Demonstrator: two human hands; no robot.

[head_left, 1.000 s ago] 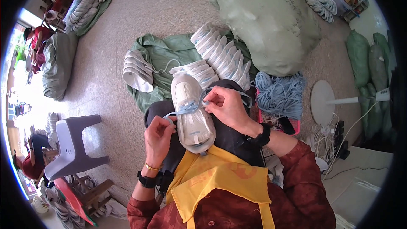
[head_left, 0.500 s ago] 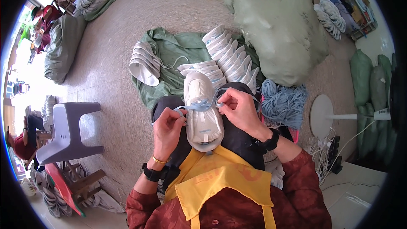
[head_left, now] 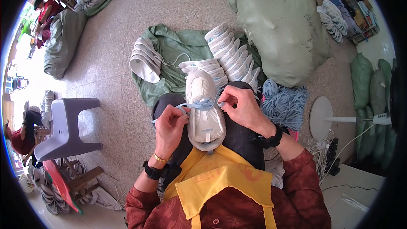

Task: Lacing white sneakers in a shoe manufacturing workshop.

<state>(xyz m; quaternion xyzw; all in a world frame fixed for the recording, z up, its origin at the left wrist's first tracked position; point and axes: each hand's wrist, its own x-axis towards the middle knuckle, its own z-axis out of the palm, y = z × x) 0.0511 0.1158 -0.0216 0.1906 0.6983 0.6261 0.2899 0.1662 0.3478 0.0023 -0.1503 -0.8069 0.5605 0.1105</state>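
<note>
A white shoe upper (head_left: 204, 121) rests between my knees, its toe pointing away from me. Across its front, a light blue shoelace (head_left: 203, 104) runs through the lowest eyelets. At the shoe's left side, my left hand (head_left: 169, 128) pinches one part of the lace between thumb and fingers. My right hand (head_left: 241, 107) pinches the lace on the other side, close to the eyelets. Just beyond the toe, stacked white shoe uppers (head_left: 231, 55) lie on a green cloth sack (head_left: 169, 44), with another nested stack (head_left: 145, 61) at its left.
A bundle of blue laces (head_left: 286, 106) fills a pink basket by my right knee. Beyond it sits a large stuffed green sack (head_left: 284, 29). A grey plastic stool (head_left: 68, 129) stands left; a white fan (head_left: 321, 114) and cables (head_left: 324, 152) lie right. Other people sit far left.
Both hands stay at the shoe, still pinching the lace, with only slight shifts. The lace across the front looks drawn closer to the shoe. The whole view has shifted a little.
</note>
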